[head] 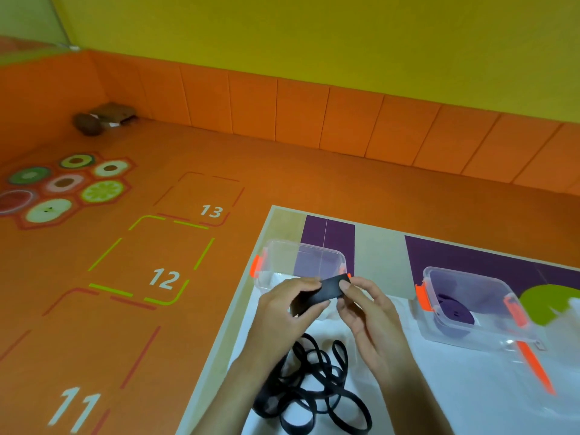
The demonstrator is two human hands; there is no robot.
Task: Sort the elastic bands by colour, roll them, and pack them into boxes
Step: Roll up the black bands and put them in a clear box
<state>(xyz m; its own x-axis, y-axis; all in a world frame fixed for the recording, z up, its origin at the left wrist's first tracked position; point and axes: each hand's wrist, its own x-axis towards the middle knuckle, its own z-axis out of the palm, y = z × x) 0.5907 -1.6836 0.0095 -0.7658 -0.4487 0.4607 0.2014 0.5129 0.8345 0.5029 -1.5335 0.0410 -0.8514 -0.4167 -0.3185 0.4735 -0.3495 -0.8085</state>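
I have a black band (326, 291) pinched flat between both hands, held just in front of the near wall of the empty box (301, 262). My left hand (288, 304) is closed on the band's left end, thumb on top and fingers curled under; my right hand (361, 304) is closed on its right end the same way. The band's tail drops from my hands into the black pile (310, 387), which lies loose and tangled on the white cloth (470, 387) nearer me than the empty box.

I judge I am only starting a roll: the piece between my hands is flat, not yet a coil.

To the right of the empty box stands a second box (477, 309), open, with purple rolls (455, 309) in its bottom; how many I cannot tell. So purple looks sorted, rolled and packed. Black looks sorted but not rolled, and the empty box holds none yet.

Left to do, as I read it: roll this band, place it in the empty box, and work through the pile. Whether lids need to go on I cannot tell. All of this sits on the bench (282, 215).
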